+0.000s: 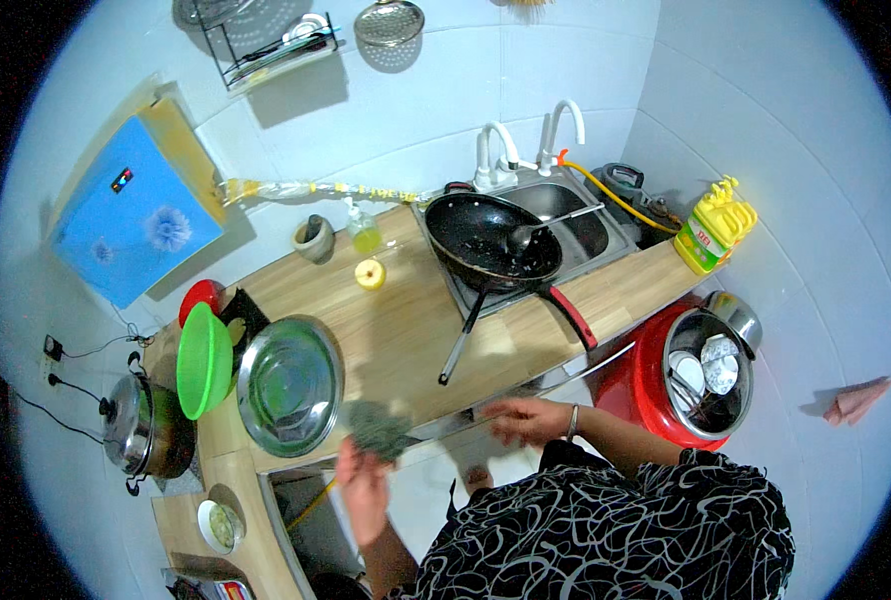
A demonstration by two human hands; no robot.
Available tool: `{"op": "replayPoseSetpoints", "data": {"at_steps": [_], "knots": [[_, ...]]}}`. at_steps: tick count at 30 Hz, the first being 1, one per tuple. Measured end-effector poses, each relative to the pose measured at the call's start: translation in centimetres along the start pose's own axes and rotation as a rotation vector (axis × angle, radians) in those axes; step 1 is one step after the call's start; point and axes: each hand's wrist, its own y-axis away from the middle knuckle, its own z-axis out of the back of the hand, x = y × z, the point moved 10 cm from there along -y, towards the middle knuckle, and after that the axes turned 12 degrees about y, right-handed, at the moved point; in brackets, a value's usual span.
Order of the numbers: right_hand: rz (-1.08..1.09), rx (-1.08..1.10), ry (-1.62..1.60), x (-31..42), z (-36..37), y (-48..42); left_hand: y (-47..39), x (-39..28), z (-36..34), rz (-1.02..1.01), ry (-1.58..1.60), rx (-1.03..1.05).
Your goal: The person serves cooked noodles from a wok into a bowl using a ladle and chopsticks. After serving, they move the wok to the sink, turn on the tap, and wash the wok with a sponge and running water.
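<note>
My left hand [363, 484] is at the counter's front edge, its fingers on a blurred grey-green cloth [378, 431]. My right hand [528, 420], with a bracelet at the wrist, hovers before the counter, fingers apart and holding nothing. To the left of the cloth lies a large round steel tray [289, 386]. A black wok [468, 236] with a red-and-black handle [573, 319] rests tilted over the steel sink [603, 247]. A ladle [522, 238] lies inside it among dark residue. Another long handle [460, 341] sticks out from the wok's near side over the wooden counter [393, 345].
A green basket [204, 361] and a steel pot [149, 427] stand left. Farther back are a stone mortar [314, 240], soap bottle [363, 229] and cut fruit [370, 274]. Yellow jugs [712, 229] stand right, above a red bucket [637, 375] beside a basin of dishes [708, 375].
</note>
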Motion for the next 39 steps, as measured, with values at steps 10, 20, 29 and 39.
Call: {"op": "replayPoseSetpoints", "data": {"at_steps": [10, 20, 29, 39], "knots": [[0.208, -0.555, -0.080, 0.0, 26.5, -1.9, -9.1, 25.9, -15.9, 0.419, -0.337, 0.232], [0.190, -0.511, 0.976, -1.1, 40.0, -11.4, -7.7, 43.3, -14.3, 1.042, -0.282, -0.113], [-0.679, -0.293, 1.499, -16.1, 58.5, -13.2, -9.0, 43.6, -14.9, 0.975, -0.451, -0.197], [0.000, -0.753, -0.642, -8.4, 63.6, -21.3, -7.6, 45.0, -11.9, 1.048, -0.477, -0.233]]}}
